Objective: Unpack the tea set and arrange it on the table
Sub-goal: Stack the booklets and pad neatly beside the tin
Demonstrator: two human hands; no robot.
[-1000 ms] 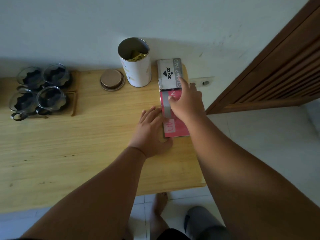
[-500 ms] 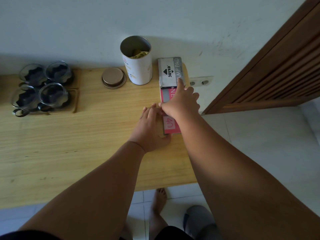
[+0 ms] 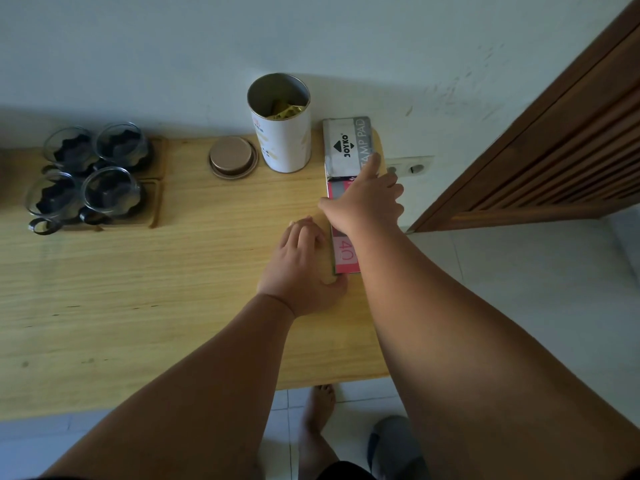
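Observation:
A long pink box (image 3: 346,252) lies along the table's right edge, with a grey stamp pad box (image 3: 346,147) on its far end. My right hand (image 3: 367,206) rests on top of the pink box, fingers spread, thumb over its left edge and index finger reaching onto the grey box. My left hand (image 3: 304,268) presses against the pink box's left side, fingers curled and thumb at its near corner. Several glass cups (image 3: 110,190) with dark inserts stand on wooden trays (image 3: 156,206) at the far left.
An open white tin (image 3: 282,140) with yellow packets inside stands by the wall, its round lid (image 3: 231,157) lying to its left. The wooden table (image 3: 138,289) ends just right of the boxes. A wall socket (image 3: 410,168) and wooden door (image 3: 554,150) are beyond. My bare foot (image 3: 320,410) is below.
My left hand's fingers went from flat on the table to curled against the pink box. My right hand slid farther along the top, its index finger now on the grey box.

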